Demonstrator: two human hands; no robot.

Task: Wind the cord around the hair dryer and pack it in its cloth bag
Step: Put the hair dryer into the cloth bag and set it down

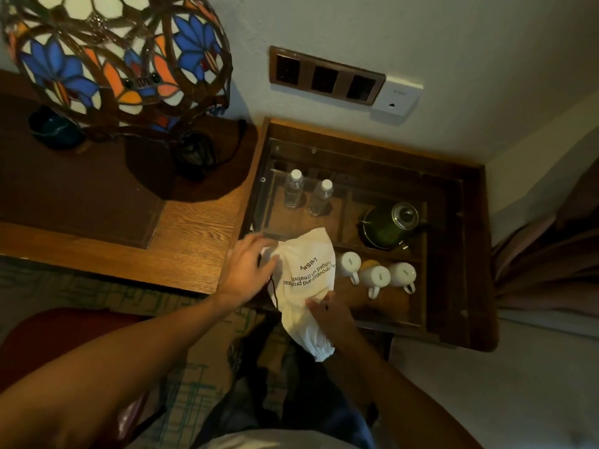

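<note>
A white cloth bag (306,280) with black printed lettering lies bulging on the glass top of a low wooden cabinet (453,254). The bag's gathered end points toward me. My left hand (248,270) rests against the bag's left side, fingers curled on the cloth near a thin black drawstring (272,286). My right hand (327,311) grips the bag's lower part near the gathered end. No hair dryer or cord shows; whatever fills the bag is hidden by the cloth.
Under the glass stand two water bottles (293,189), a green kettle (390,225) and three white mugs (376,275). A stained-glass lamp (116,59) stands on the wooden desk (194,228) at left. Wall sockets (325,76) sit above the cabinet. A curtain (547,254) hangs at right.
</note>
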